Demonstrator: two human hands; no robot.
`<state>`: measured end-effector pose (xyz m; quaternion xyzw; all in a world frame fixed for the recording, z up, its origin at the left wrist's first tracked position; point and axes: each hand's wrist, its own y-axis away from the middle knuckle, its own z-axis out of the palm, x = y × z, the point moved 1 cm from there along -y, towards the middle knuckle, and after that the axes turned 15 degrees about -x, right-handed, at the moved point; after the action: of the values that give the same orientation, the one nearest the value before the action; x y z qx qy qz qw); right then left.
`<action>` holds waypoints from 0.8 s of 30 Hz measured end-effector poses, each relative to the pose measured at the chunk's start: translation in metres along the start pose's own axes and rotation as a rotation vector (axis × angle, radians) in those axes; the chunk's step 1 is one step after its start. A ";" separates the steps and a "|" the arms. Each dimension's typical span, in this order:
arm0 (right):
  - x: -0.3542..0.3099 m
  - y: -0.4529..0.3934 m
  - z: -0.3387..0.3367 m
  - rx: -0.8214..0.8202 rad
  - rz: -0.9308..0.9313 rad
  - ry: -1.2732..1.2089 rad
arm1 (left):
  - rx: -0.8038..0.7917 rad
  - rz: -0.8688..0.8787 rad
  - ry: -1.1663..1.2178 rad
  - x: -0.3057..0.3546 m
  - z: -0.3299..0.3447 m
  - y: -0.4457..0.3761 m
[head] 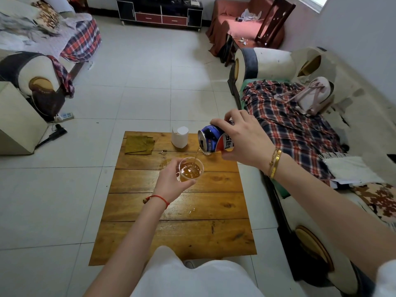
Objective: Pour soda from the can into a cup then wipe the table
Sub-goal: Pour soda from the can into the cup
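My right hand (244, 140) grips a blue, white and red soda can (212, 140), tipped on its side with the mouth to the left. A thin stream of soda falls from it into a clear plastic cup (191, 169). My left hand (171, 182) holds that cup from the left, lifted above the wooden table (171, 232). Brown fizzy soda fills part of the cup. A folded olive-yellow cloth (138, 144) lies at the table's far left corner. Small wet spots show on the wood near the cup and lower down.
A white paper cup sleeve (180, 137) stands at the table's far edge, beside another clear cup (206, 152) partly hidden under the can. A sofa with a plaid blanket (289, 125) runs along the right. An armchair (25, 93) stands at the left; tiled floor surrounds the table.
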<state>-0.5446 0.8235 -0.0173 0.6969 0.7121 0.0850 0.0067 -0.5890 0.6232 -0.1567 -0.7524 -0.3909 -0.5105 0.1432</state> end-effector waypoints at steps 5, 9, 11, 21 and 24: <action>0.002 -0.001 0.016 -0.019 0.019 -0.102 | 0.011 0.005 0.022 -0.003 0.002 -0.003; 0.000 -0.003 0.043 -0.060 0.037 -0.382 | 0.025 0.004 0.054 -0.007 0.001 -0.005; 0.000 -0.005 0.056 -0.069 0.046 -0.540 | 0.033 0.006 0.072 -0.007 -0.001 -0.006; 0.001 -0.025 0.096 0.019 0.098 -1.145 | 0.099 0.022 0.112 -0.008 -0.021 -0.022; -0.005 -0.027 0.117 0.020 0.143 -1.222 | 0.110 -0.009 0.120 -0.023 -0.020 -0.026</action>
<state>-0.5561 0.8308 -0.1366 0.6659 0.5316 -0.3361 0.4013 -0.6255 0.6180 -0.1736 -0.7097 -0.4124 -0.5331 0.2052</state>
